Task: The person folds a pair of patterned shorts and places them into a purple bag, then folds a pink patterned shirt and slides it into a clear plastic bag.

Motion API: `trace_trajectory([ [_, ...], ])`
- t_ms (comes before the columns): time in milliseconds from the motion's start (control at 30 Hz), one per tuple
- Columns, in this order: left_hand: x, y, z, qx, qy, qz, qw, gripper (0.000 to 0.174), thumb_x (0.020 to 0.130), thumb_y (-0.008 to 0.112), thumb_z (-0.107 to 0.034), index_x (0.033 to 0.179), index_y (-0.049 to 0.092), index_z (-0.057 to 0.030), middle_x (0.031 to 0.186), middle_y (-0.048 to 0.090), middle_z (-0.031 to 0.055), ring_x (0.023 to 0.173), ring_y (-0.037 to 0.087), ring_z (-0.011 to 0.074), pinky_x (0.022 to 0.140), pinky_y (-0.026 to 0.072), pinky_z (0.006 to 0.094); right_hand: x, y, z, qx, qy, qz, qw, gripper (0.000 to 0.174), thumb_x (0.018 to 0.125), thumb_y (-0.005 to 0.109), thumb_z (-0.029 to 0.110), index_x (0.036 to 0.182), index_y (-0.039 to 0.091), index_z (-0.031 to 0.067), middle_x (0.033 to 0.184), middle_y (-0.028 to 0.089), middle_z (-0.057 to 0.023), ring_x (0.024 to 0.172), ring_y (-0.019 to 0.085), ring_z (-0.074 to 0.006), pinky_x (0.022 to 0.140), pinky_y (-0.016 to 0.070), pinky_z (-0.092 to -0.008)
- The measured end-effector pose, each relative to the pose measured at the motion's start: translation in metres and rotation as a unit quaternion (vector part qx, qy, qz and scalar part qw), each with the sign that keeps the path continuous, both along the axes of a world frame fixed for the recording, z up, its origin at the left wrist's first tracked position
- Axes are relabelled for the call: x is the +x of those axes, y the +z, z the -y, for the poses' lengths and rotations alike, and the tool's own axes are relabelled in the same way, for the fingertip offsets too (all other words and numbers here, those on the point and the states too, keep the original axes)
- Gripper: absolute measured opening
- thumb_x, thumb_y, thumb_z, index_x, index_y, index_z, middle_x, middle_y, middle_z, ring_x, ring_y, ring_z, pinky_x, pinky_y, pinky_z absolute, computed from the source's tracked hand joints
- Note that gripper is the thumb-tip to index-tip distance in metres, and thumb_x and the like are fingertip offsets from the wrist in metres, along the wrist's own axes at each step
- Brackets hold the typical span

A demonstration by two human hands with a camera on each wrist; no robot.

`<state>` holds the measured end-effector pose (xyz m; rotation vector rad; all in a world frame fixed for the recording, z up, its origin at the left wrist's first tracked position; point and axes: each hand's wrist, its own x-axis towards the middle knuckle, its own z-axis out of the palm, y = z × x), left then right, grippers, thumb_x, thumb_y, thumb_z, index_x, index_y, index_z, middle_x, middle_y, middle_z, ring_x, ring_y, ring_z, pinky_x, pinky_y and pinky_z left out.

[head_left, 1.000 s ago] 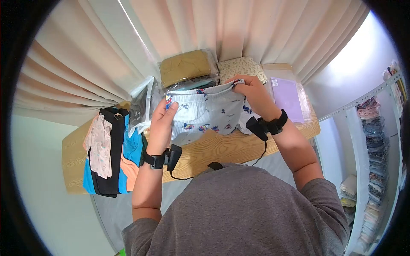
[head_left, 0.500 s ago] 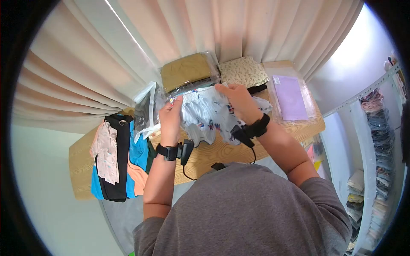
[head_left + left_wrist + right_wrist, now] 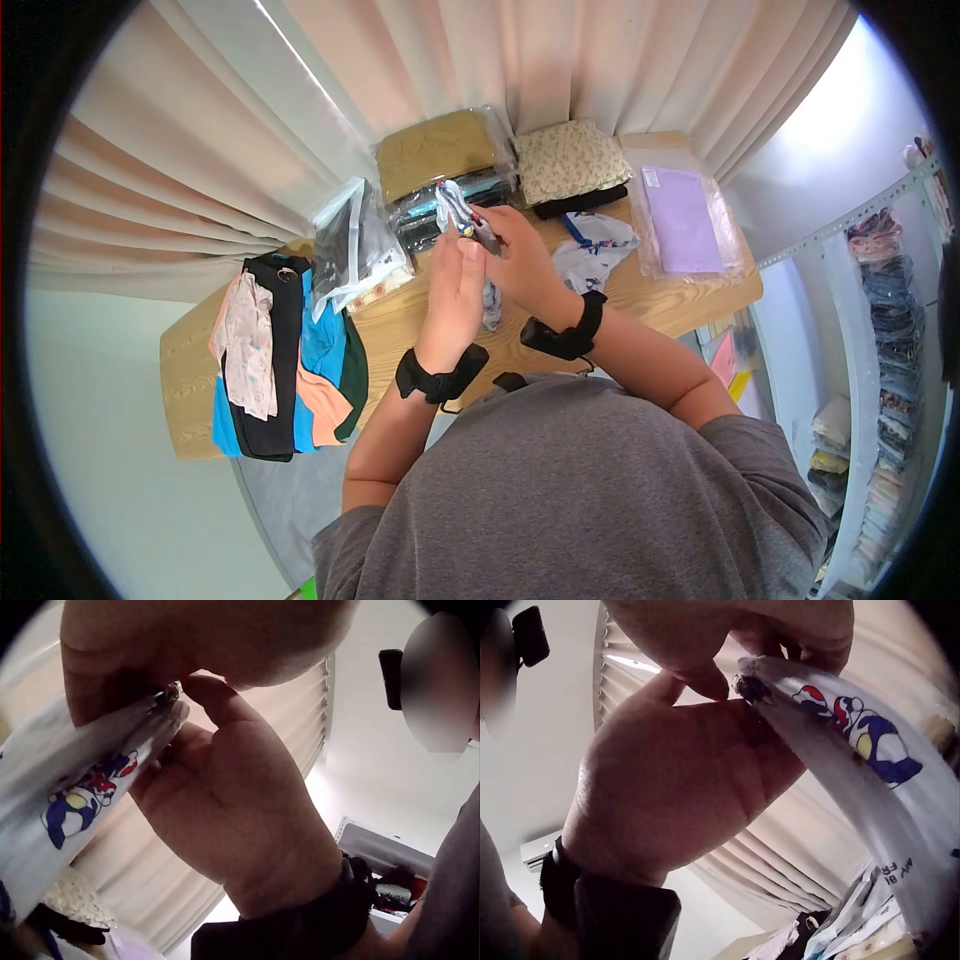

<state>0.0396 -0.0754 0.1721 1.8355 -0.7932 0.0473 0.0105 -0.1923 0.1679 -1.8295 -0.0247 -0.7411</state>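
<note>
Head view: 2 hands [image 3: 487,275] close together, gripping white printed garment [image 3: 455,209] above wooden tabletop [image 3: 400,322].

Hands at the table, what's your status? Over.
Left hand and right hand close together, both gripping white printed garment. Garment bunched, held above table. Bagged olive cloth beyond, not blocking hands.

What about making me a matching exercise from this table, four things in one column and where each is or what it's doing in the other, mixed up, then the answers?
Things
1. Purple pack
2. Brown pack
3. Pink garment
4. Left hand

Places or states
A. Between the clear bag and cream bundle
B. Holding the printed cloth
C. Near the table's right end
D. On the black garment

Pairs: 1-C; 2-A; 3-D; 4-B
</note>
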Motion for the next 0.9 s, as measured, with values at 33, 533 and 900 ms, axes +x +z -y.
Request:
trace_trajectory([
  [33,-0.001,-0.001,-0.001,0.003,-0.026,0.020,0.999,0.042,0.098,0.031,-0.031,0.106,0.049,0.0048,0.095,0.048,0.0159,0.088,0.045,0.0275,0.082,0.0363,0.0331,-0.002,0.000,0.001,0.007,0.005,0.002,1.000,0.031,0.080,0.061,0.017,0.105,0.058,-0.0012,0.090,0.056,-0.0163,0.078,0.054,-0.0311,0.071,0.0433,-0.0354],
  [533,0.025,0.064,-0.011,0.183,-0.159,0.141,0.960,0.043,0.069,0.072,-0.019,0.105,0.057,-0.0007,0.102,0.060,0.0163,0.095,0.055,0.0346,0.084,0.0435,0.0397,-0.029,0.015,0.026,0.087,0.111,-0.123,0.982,0.027,0.078,0.059,0.014,0.101,0.061,-0.0003,0.076,0.059,-0.0075,0.072,0.053,-0.0082,0.065,0.0442,-0.0256],
  [900,0.013,0.084,-0.010,0.167,-0.193,0.057,0.965,0.019,0.072,0.071,-0.011,0.084,0.062,0.0023,0.072,0.060,0.0128,0.064,0.058,0.0204,0.060,0.0436,0.0291,-0.054,-0.039,0.064,0.076,0.268,-0.199,0.939,0.042,0.077,0.068,0.016,0.114,0.052,0.0030,0.101,0.058,-0.0029,0.093,0.053,-0.0115,0.085,0.0402,-0.0275],
])
